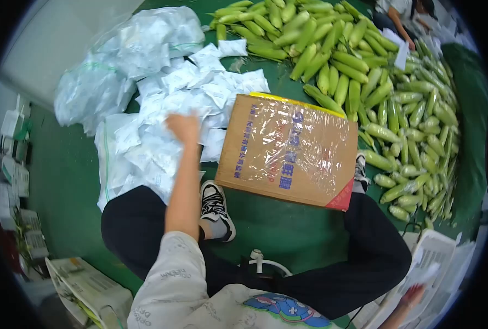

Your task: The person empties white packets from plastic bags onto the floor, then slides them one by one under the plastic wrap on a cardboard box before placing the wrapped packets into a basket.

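My left hand (183, 127), smeared by motion, is over a heap of small white packets (170, 104) on the floor, left of a cardboard box. Its finger shape is lost in the blur. At the lower right, beside a white plastic crate (431, 253), my right hand (413, 296) has its fingers on a blurred white packet (427, 274). The cardboard box (288, 151), covered with shiny clear tape and blue print, stands in front of me between my knees.
Large clear plastic bags (145, 41) of white packets lie at the back left. Unwrapped green corn (332, 49) is piled at the back, and plastic-wrapped corn (419, 137) on the right. Another person (400, 16) sits at the far right. A second crate (90, 288) stands lower left.
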Demonstrator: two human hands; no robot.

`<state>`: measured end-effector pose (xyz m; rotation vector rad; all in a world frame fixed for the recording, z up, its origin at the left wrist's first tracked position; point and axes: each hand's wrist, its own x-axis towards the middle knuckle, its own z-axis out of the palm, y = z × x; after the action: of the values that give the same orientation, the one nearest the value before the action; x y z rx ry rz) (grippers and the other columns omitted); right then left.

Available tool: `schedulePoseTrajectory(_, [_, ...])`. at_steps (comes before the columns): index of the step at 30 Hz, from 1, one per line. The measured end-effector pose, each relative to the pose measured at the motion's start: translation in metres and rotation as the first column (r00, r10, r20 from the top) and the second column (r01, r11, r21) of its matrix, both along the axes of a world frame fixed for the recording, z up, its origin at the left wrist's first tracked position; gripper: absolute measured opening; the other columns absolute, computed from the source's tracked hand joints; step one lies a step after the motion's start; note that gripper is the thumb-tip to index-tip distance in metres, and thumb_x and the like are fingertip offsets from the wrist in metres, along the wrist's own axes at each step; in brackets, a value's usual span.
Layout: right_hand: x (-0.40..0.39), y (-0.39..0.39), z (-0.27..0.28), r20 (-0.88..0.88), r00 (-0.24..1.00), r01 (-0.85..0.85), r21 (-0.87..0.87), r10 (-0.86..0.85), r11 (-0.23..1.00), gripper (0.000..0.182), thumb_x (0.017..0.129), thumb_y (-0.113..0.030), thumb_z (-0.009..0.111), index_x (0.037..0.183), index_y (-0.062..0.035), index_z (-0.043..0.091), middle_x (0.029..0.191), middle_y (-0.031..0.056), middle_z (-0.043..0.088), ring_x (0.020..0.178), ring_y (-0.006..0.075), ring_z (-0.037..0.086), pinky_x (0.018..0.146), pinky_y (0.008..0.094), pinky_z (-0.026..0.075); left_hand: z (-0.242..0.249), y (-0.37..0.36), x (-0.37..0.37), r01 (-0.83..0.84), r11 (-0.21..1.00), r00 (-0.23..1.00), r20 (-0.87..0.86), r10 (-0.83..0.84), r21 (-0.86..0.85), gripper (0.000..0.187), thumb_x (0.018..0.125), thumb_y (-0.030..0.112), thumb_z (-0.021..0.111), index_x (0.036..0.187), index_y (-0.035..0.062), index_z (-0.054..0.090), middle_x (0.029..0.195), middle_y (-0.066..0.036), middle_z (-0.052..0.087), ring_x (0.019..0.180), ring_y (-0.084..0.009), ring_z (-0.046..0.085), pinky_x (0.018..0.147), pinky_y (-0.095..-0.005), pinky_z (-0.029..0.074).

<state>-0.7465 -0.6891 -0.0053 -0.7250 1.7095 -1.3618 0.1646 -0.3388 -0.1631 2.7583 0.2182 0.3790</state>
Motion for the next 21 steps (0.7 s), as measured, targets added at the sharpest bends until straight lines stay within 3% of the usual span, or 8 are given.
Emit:
schedulePoseTrajectory(3, [0.199, 0.024, 0.034, -0.155, 0.756, -0.649, -0.055, 0.636, 0.758, 0.021, 0.098, -0.029, 0.051, 0.099, -0.009, 0.057, 0.077, -0.0006, 0.056, 0.072, 0.008, 0.061, 0.06, 0.0211, 0.048, -0.042, 0.063, 0.058, -0.328, 0.94, 0.847, -0.41, 0.338, 0.097, 0.113, 0.073, 0.072, 0.062, 0.131, -0.0214, 0.035, 0.132, -0.032, 0.048, 0.123, -0.0423, 0.047, 0.103, -0.0534, 0.037])
schedulePoseTrajectory(4, [0.307, 0.057, 0.045, -0.323, 0.754, -0.595, 0.031, 0.572, 0.803, 0.017, 0.097, -0.024, 0.054, 0.093, -0.0077, 0.057, 0.077, 0.0016, 0.058, 0.069, 0.0096, 0.062, 0.059, 0.0225, 0.05, -0.04, 0.065, 0.06, -0.227, 0.974, 0.89, -0.401, 0.215, 0.019, 0.113, 0.069, 0.066, 0.07, 0.13, -0.0215, 0.031, 0.131, -0.033, 0.047, 0.122, -0.0418, 0.049, 0.102, -0.0503, 0.039])
schedulePoseTrajectory(10, [0.485, 0.088, -0.018, -0.262, -0.115, -0.922, 0.387, 0.958, -0.004, 0.019, 0.085, -0.011, 0.068, 0.099, -0.0023, 0.059, 0.084, 0.0077, 0.062, 0.074, 0.0167, 0.062, 0.066, 0.027, 0.05, -0.05, 0.067, 0.079, -0.49, 0.811, 0.862, -0.317, 0.396, -0.32, 0.121, 0.047, 0.049, 0.092, 0.125, -0.02, 0.031, 0.122, -0.033, 0.055, 0.111, -0.0382, 0.058, 0.096, -0.0393, 0.048])
schedulePoseTrajectory(12, [0.493, 0.09, -0.039, -0.549, -0.209, -0.908, 0.416, 0.809, 0.047, 0.024, 0.083, -0.013, 0.07, 0.102, -0.0038, 0.058, 0.086, 0.0102, 0.061, 0.076, 0.022, 0.063, 0.067, 0.0304, 0.051, -0.034, 0.065, 0.076, -0.402, 0.809, 0.916, -0.175, 0.362, -0.429, 0.108, 0.051, 0.043, 0.092, 0.123, -0.0188, 0.04, 0.117, -0.029, 0.059, 0.105, -0.0341, 0.061, 0.093, -0.0371, 0.049])
schedulePoseTrajectory(16, [0.494, 0.086, -0.079, -0.832, -0.335, -0.929, 0.371, 0.443, -0.006, 0.033, 0.077, -0.013, 0.071, 0.104, -0.0065, 0.053, 0.092, 0.0133, 0.057, 0.084, 0.0331, 0.061, 0.068, 0.0392, 0.051, 0.069, -0.021, 0.017, 0.41, 0.42, 0.894, 0.264, -0.363, -0.81, 0.055, 0.069, 0.017, 0.084, 0.11, -0.0104, 0.059, 0.102, -0.017, 0.067, 0.09, -0.0232, 0.065, 0.082, -0.0351, 0.053])
schedulePoseTrajectory(17, [0.492, 0.079, -0.093, -0.834, -0.337, -0.927, 0.375, 0.436, 0.0, 0.033, 0.077, -0.013, 0.071, 0.104, -0.0065, 0.053, 0.092, 0.0133, 0.057, 0.084, 0.0331, 0.061, 0.068, 0.0392, 0.051, 0.088, -0.049, 0.0, 0.544, 0.656, 0.832, 0.236, -0.502, -0.524, 0.058, 0.069, 0.015, 0.083, 0.115, -0.0076, 0.057, 0.1, -0.016, 0.066, 0.091, -0.0225, 0.065, 0.08, -0.0344, 0.053])
schedulePoseTrajectory(18, [0.49, 0.071, -0.109, -0.842, -0.347, -0.93, 0.365, 0.413, -0.036, 0.032, 0.076, -0.01, 0.069, 0.103, -0.0064, 0.052, 0.091, 0.0135, 0.056, 0.084, 0.0329, 0.06, 0.068, 0.0391, 0.051, 0.106, -0.081, -0.022, 0.627, 0.299, 0.58, 0.175, -0.796, -0.719, 0.065, 0.066, 0.02, 0.084, 0.118, -0.0037, 0.055, 0.101, -0.014, 0.065, 0.096, -0.0239, 0.063, 0.084, -0.0352, 0.051])
schedulePoseTrajectory(21, [0.484, 0.065, -0.114, -0.865, -0.331, -0.943, 0.312, 0.377, -0.114, 0.03, 0.071, 0.0, 0.063, 0.097, -0.0049, 0.049, 0.086, 0.0141, 0.052, 0.08, 0.0335, 0.058, 0.067, 0.0405, 0.05, 0.117, -0.171, -0.083, 0.892, 0.03, 0.064, 0.061, -0.996, -0.451, 0.088, 0.054, 0.03, 0.089, 0.128, 0.0024, 0.051, 0.116, -0.019, 0.062, 0.105, -0.0321, 0.062, 0.09, -0.0379, 0.048])
